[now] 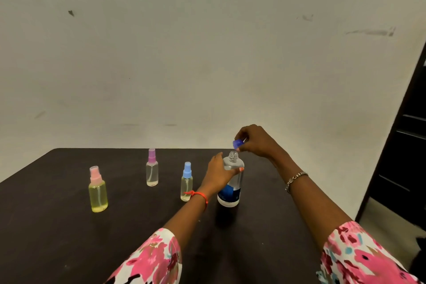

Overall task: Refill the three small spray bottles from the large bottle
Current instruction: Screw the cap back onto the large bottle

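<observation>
Bottle [232,180] stands uncapped on the table [69,237], left hand [217,176] wrapped round its shoulder, right hand [255,142] pinching the blue cap [238,143] just above at one o'clock. Thin clear plastic probably dents and slips, so grip lower, at the label [228,193]. Sprayers [186,182] at nine o'clock stand capped; the bottle's level is unreadable.
</observation>
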Available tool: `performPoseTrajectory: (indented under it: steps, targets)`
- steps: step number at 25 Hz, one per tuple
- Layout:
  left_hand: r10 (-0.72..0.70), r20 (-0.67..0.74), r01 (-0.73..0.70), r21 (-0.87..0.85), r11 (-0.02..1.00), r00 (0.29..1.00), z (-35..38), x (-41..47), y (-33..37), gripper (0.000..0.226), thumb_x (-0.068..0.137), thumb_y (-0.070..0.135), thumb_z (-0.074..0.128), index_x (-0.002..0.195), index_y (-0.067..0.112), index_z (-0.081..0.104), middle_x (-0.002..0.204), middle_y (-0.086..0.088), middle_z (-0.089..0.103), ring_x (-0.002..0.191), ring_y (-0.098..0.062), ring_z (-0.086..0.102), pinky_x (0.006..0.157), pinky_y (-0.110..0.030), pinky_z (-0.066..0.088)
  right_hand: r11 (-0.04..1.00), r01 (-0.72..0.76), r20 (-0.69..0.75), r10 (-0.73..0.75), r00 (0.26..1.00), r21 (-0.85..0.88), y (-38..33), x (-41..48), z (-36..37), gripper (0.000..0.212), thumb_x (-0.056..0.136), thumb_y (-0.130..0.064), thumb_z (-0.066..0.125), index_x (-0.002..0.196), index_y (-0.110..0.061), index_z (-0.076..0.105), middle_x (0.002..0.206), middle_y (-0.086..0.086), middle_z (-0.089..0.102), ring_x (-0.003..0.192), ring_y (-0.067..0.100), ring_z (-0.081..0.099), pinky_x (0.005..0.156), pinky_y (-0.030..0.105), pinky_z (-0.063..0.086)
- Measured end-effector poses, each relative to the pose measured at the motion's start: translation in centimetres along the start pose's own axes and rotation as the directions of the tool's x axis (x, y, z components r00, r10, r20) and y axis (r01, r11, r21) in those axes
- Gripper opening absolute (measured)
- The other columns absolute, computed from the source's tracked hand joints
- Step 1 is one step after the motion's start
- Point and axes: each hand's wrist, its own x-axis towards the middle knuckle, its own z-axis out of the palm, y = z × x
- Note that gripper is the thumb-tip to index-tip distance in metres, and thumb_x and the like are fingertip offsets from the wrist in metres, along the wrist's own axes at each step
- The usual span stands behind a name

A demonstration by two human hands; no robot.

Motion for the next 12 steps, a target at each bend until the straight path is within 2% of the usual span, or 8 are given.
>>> performPoseTrajectory:
  steps: [4,7,10,12]
  targets:
    - [-0.008,0.026,0.009,-0.046,0.999,1.0,0.4,0.0,0.0,0.073,0.08,0.029,0.067,0.138,0.005,0.031,0.142,-0.013,0.042,0.13,-0.026,0.041,0.099,-0.028,0.036,0.986,0.06,0.195,-0.029,0.98,-0.158,-0.1,0.7,0.7,0.028,0.076,-0.007,0.068,0.104,-0.007,0.066,0.115,0.012,0.059,0.089,0.015,0.049,0.071,0.023,0.039]
    - [-0.004,0.027,0.006,-0.082,0.997,1.0,0.6,-0.1,-0.2,0.06,0.082,0.027,0.066,0.132,0.007,0.039,0.134,-0.012,0.051,0.123,-0.025,0.048,0.091,-0.025,0.037,0.977,0.068,0.231,-0.02,0.973,-0.203,0.2,0.9,1.5,0.029,0.08,-0.008,0.065,0.109,-0.008,0.063,0.119,0.012,0.054,0.094,0.016,0.048,0.078,0.025,0.038]
    - [0.007,0.027,-0.004,-0.113,0.994,1.0,0.6,-0.1,-0.4,0.051,0.082,0.024,0.066,0.125,0.008,0.044,0.127,-0.011,0.055,0.119,-0.025,0.051,0.088,-0.024,0.038,0.976,0.058,0.228,-0.009,0.974,-0.209,0.2,1.2,1.8,0.024,0.08,-0.014,0.066,0.1,0.0,0.063,0.104,0.017,0.06,0.079,0.017,0.052,0.068,0.024,0.041]
    - [0.013,0.03,-0.009,-0.129,0.992,0.999,0.8,-0.2,-0.4,0.052,0.082,0.023,0.066,0.126,0.01,0.044,0.129,-0.01,0.054,0.12,-0.024,0.05,0.093,-0.026,0.039,0.97,0.035,0.207,0.015,0.978,-0.239,0.2,1.3,1.9,0.023,0.082,-0.023,0.066,0.08,-0.002,0.058,0.081,0.015,0.055,0.061,0.014,0.046,0.055,0.021,0.035]
